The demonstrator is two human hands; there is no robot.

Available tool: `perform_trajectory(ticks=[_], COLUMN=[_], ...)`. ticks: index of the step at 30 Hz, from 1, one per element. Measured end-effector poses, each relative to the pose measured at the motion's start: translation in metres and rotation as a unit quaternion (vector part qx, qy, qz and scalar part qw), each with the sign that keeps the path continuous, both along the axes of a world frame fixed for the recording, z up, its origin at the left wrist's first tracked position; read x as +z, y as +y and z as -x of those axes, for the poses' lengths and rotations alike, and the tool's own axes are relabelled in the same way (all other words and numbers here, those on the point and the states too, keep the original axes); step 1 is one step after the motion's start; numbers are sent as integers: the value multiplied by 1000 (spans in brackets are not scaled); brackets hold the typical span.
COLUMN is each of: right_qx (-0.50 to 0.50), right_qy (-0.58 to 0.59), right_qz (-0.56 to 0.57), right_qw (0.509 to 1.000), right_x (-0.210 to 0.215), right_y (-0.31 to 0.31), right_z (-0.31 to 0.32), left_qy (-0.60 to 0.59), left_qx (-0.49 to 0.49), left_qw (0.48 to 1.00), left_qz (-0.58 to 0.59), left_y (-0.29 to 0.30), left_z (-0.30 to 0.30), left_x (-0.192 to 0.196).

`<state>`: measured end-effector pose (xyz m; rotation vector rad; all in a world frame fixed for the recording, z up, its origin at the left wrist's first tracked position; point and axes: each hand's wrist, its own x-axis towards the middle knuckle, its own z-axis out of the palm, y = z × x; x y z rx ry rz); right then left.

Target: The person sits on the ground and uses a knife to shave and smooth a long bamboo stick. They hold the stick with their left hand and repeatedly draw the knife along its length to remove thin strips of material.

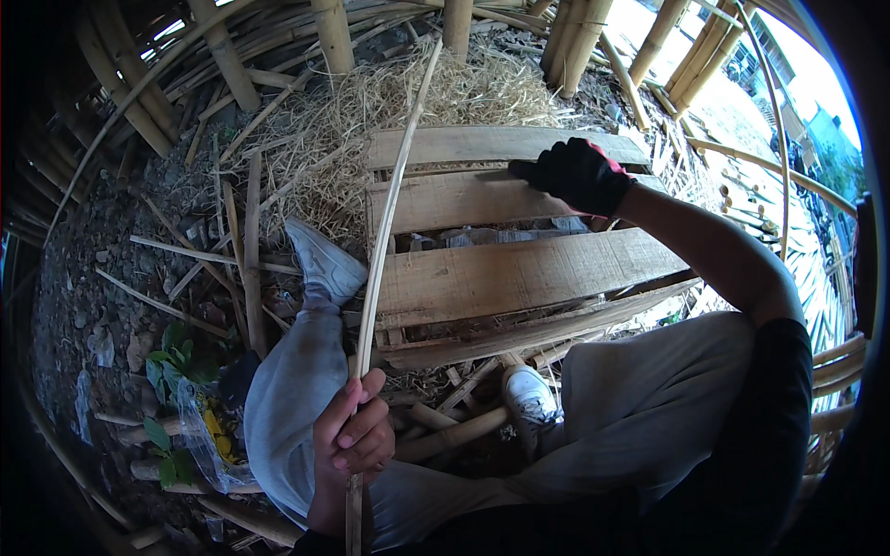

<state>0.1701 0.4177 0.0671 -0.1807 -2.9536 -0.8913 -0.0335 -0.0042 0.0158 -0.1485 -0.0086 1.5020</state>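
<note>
A long, thin, pale split-bamboo strip (389, 204) runs from the lower edge of the view up and slightly rightward, crossing the left end of a low pallet of weathered wooden planks (519, 269) and ending over a heap of dry straw-like shavings (417, 102). The bare left hand (350, 435) is curled around the strip's lower part, fingers wrapped and thumb closing the grip, just above the person's grey-trousered left leg (292, 389). The right hand (579, 174), in a black glove with a red cuff edge, rests on the second plank of the pallet; a dark slender object projects from it to the left, possibly a blade, though its kind and the closure of the fingers cannot be told. White shoes show at the left pallet corner (324, 264) and below its front edge (530, 397). Round bamboo poles (222, 56) stand and lean around the site; offcuts and slivers litter the stony ground (102, 306), with green leaves (171, 357) at lower left.

Judged risks: the strip's free upper length, held only near one end, may whip or sag sideways and snag in the shavings; its split edges could cut the ungloved left palm if it slides through the grip.
</note>
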Motion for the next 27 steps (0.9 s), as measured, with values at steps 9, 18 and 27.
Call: perform_trajectory(ticks=[9,18,27], right_qx=[6,69,-1], right_qy=[173,32,-42], right_qz=[259,317,453], right_qw=[950,945,891], right_x=[7,4,17], right_y=[-78,-191,-193], right_z=[37,49,53], left_qy=[-30,-80,-125], left_qx=[-64,-80,-92], left_qw=[997,994,988], left_qz=[-29,-13,-14], left_y=[9,14,15], left_z=[-11,-19,-21], left_x=[-26,-31,-33])
